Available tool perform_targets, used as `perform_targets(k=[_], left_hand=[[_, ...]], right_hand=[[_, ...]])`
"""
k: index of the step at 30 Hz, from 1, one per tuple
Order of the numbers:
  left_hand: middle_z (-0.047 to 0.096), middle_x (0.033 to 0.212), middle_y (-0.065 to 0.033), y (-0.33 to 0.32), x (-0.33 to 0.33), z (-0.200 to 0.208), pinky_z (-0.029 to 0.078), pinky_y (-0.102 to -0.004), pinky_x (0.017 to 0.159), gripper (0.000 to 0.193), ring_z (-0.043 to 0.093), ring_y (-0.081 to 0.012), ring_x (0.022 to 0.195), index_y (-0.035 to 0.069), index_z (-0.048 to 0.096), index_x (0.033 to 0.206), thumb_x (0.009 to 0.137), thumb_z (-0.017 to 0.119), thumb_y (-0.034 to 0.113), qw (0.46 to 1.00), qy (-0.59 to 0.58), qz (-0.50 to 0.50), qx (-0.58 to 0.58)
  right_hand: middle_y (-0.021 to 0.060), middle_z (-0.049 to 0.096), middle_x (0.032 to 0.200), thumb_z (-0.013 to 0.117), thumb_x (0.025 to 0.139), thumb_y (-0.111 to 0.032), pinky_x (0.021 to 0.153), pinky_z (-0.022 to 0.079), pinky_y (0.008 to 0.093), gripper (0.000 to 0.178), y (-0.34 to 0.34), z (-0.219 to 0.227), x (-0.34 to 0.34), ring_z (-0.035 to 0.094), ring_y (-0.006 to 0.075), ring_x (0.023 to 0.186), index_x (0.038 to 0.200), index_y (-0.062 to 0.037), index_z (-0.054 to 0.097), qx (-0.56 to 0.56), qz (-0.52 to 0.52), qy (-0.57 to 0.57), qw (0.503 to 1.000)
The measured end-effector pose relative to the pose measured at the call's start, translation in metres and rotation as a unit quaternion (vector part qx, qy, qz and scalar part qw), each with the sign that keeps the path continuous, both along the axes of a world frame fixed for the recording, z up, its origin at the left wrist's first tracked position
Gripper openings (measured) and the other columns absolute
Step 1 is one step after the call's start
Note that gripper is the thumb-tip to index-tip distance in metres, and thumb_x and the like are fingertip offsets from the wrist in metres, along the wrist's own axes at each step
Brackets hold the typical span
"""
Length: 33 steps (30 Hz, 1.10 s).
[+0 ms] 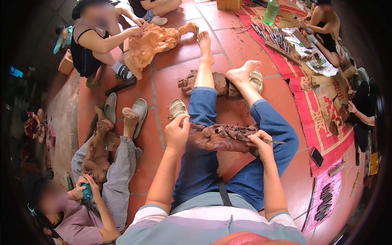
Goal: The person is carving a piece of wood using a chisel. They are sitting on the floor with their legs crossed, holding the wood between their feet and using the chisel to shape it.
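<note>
A brown wooden carving (220,136), cut with deep curling shapes, lies crosswise over my legs in blue jeans. My left hand (177,130) is closed in a pinch by the carving's left end; whatever its fingertips hold, if anything, is too small to make out. My right hand (262,143) grips a thin, dark carving tool (277,142) at the carving's right end. One end of that tool sticks out to the right of the fingers, while its other end is hard to see against the wood. Beneath my lower legs, a second brown carved piece (220,83) rests on the tiles.
Close on my left, a person works a carving (96,161) with a teal power tool (87,191). Another person holds a large orange-brown carving (157,45) ahead. On the red mat (304,94) lie several chisels (273,36), a green bottle (271,12) and a phone (317,157).
</note>
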<state>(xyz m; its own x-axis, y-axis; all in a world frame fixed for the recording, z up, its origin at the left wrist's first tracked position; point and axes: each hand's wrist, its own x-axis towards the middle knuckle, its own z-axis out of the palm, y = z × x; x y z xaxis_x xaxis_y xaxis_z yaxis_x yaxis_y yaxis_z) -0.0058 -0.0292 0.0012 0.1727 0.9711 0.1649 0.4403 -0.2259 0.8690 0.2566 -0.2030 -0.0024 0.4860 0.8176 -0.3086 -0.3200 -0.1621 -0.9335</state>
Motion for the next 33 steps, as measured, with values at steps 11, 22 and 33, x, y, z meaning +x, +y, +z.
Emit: perform_targets(k=[11,22,33], left_hand=[[0.069,0.070,-0.0114,-0.005,0.004,0.004,0.052,-0.0321,0.062,0.016,0.068,-0.0213,0.064,0.006,0.072,0.092,0.087,0.060,0.015,0.999,0.038,0.017,-0.034],[0.068,0.067,-0.0056,-0.003,0.000,0.006,0.048,-0.0259,0.057,0.016,0.063,-0.0101,0.061,0.004,0.071,0.093,0.090,0.057,0.011,0.999,0.051,0.006,-0.007],[0.068,0.067,-0.0081,-0.006,0.004,0.009,0.051,-0.0308,0.062,0.016,0.067,-0.0180,0.064,0.008,0.072,0.093,0.087,0.058,0.014,0.997,0.056,0.022,-0.037]], right_hand=[[0.0033,0.063,0.071,0.069,0.083,-0.007,0.059,0.049,0.0222,0.020,-0.017,-0.003,0.016,0.059,0.0083,0.062,0.068,-0.0056,0.057,-0.024,0.006,-0.045,0.999],[0.0037,0.064,0.072,0.070,0.082,-0.007,0.061,0.051,0.0216,0.018,-0.020,0.002,0.031,0.062,0.0096,0.066,0.068,-0.0046,0.058,-0.056,0.043,-0.039,0.997],[0.0027,0.062,0.069,0.067,0.084,-0.008,0.064,0.052,0.0231,0.019,-0.018,0.003,0.021,0.059,0.0087,0.064,0.068,-0.0050,0.057,-0.025,0.027,-0.046,0.998]])
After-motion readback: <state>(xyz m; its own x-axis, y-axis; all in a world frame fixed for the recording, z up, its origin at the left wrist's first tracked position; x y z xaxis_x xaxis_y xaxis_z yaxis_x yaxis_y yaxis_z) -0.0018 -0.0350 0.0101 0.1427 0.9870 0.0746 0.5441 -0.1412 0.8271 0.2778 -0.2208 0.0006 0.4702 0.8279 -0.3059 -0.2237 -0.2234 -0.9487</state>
